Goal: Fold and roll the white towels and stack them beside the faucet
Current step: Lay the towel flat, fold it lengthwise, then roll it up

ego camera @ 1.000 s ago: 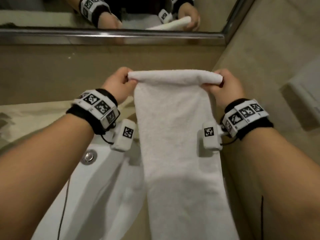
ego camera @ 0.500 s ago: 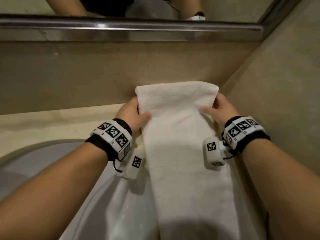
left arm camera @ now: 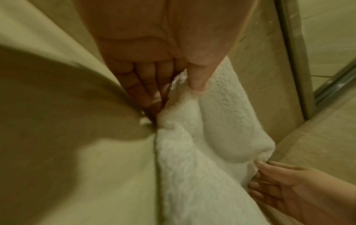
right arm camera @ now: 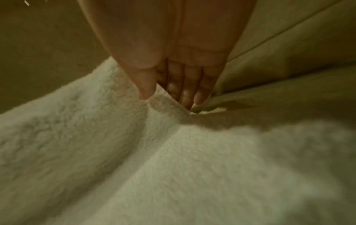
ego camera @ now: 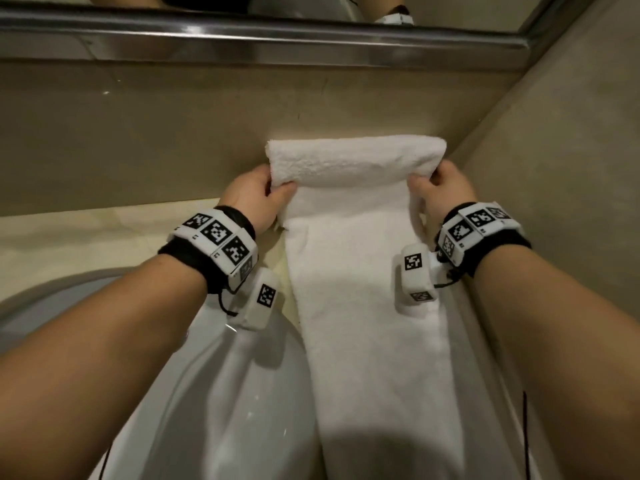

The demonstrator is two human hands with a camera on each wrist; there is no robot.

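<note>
Where the counter (ego camera: 86, 237) meets the back wall (ego camera: 173, 133) and the side wall (ego camera: 571, 150), a white towel (ego camera: 363, 289) is laid lengthwise, its far end turned over into a thick fold (ego camera: 353, 161) that rests against the back wall in the far right corner. The near length of the towel is seen in the head view to run back toward the wearer along the right edge of the counter, beside the white basin (ego camera: 225, 393).

The left hand (ego camera: 256, 199) is recorded at the left end of the fold, the right hand (ego camera: 443, 192) at the right end. From the head view only knuckles and thumbs can be made out. The left wrist view supplies the grip: the left thumb (left arm camera: 198, 82) is pressed on top of the fold while the fingers (left arm camera: 146, 85) are tucked beneath its edge, so the cloth is pinched. The right hand's fingers are also seen there touching the opposite end. The right wrist view shows the right thumb (right arm camera: 146, 89) on top of the cloth and the fingers (right arm camera: 185, 92) extended under the raised edge, the towel held between them.

A steel ledge (ego camera: 277, 39) and mirror (ego camera: 104, 0) above the back wall are shown only in the head view. Both wrist views are soft and dim.
</note>
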